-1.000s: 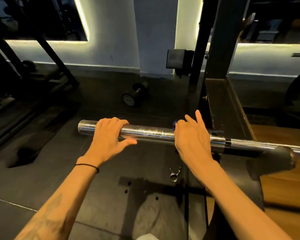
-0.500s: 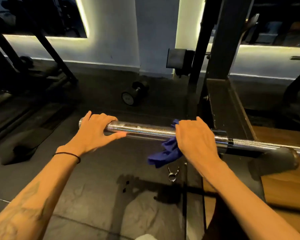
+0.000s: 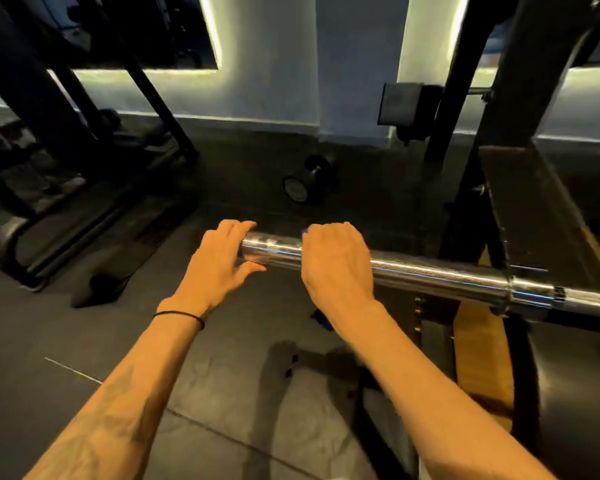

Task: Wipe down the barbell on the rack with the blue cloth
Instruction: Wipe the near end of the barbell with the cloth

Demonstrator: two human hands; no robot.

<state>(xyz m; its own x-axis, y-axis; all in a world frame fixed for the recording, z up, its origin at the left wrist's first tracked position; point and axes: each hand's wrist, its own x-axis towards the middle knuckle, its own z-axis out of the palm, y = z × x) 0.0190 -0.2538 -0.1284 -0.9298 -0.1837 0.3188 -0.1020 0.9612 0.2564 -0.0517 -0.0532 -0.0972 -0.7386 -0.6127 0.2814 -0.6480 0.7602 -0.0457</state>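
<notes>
A shiny steel barbell (image 3: 437,271) lies across the black rack (image 3: 534,209), its sleeve pointing left. My left hand (image 3: 219,261) curls round the sleeve's free end. My right hand (image 3: 336,265) wraps over the sleeve close beside it, gripping the blue cloth (image 3: 324,320) against the metal. Only small bits of the cloth show, one above my knuckles and one below my wrist; the rest is hidden under the hand.
A black dumbbell (image 3: 305,183) lies on the dark rubber floor beyond the bar. Dark machine frames (image 3: 66,140) stand at the left. A wooden platform (image 3: 482,355) shows beneath the rack at the right.
My right hand slid left along the sleeve with the cloth, from near the collar to close beside my left hand. The hanging cloth is now mostly hidden under it.
</notes>
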